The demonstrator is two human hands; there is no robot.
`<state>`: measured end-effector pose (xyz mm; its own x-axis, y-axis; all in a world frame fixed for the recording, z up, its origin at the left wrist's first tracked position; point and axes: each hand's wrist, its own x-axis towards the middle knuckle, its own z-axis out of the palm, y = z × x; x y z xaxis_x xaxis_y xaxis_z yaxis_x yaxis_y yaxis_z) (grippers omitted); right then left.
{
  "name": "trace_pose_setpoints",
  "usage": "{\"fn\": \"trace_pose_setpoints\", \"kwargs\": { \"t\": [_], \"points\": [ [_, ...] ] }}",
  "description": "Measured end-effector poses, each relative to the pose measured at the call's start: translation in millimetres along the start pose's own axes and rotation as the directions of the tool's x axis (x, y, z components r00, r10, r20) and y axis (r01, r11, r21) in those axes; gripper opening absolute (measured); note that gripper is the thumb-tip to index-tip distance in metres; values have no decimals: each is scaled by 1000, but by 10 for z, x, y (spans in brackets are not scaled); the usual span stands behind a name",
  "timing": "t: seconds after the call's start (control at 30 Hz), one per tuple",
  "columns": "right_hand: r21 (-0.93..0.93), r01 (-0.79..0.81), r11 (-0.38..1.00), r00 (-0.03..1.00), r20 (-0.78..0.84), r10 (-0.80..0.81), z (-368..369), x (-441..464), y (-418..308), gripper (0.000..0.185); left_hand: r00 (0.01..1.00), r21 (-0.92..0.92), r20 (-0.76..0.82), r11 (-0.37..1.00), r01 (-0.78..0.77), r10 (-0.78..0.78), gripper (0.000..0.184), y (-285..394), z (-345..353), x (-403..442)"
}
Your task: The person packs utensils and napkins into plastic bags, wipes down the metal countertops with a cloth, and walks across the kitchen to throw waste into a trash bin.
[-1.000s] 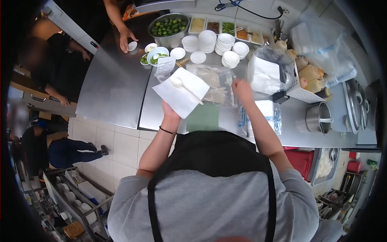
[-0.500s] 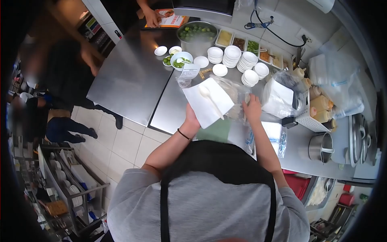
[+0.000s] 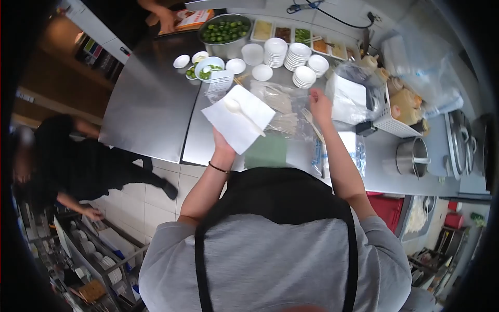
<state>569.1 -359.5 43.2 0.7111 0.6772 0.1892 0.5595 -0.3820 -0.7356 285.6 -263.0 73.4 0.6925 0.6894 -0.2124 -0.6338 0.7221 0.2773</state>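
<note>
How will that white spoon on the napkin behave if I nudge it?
The white spoon looks slim, so it is probably light. It lies across the napkin with nothing visibly pinning it, so it may slide easily.

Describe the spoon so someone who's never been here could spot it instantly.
At the steel counter, find the left hand holding a white napkin. The pale spoon lies diagonally on it, handle running down to the right. Unlike the fork near the right hand, it rests on that napkin.
</note>
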Motion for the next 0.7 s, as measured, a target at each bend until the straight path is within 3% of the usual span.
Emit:
{"fn": "trace_pose_setpoints", "kwargs": {
  "t": [0.03,0.1,0.23,0.33,0.43,0.5,0.63,0.7],
  "points": [
    [-7,-13,1000,1000,-10,13,-13,-35,57,26,1000,27,-11,999,-26,26,41,14,-8,-5],
    [-294,-50,955,994,77,76,24,-75,119,43,999,54,-16,998,-45,46,41,25,-18,12],
    [-226,-122,967,973,163,161,61,-131,166,54,998,19,-51,999,-39,40,40,21,26,19],
    [-64,-204,977,964,163,212,-103,-214,-61,58,997,52,-56,998,-48,51,40,33,-35,-11],
    [-124,-132,983,967,204,155,-172,-342,-67,58,997,73,-46,996,-55,59,41,49,-40,11],
    [-382,-29,924,943,297,153,-127,-472,65,56,998,54,-41,997,-53,56,41,56,-21,17],
    [-320,-75,945,962,225,152,-74,-509,269,50,999,20,43,1000,-19,18,40,30,-3,31],
    [-428,64,901,973,226,38,-57,-484,279,45,998,30,49,999,-31,29,40,22,29,34]
  ]
}}
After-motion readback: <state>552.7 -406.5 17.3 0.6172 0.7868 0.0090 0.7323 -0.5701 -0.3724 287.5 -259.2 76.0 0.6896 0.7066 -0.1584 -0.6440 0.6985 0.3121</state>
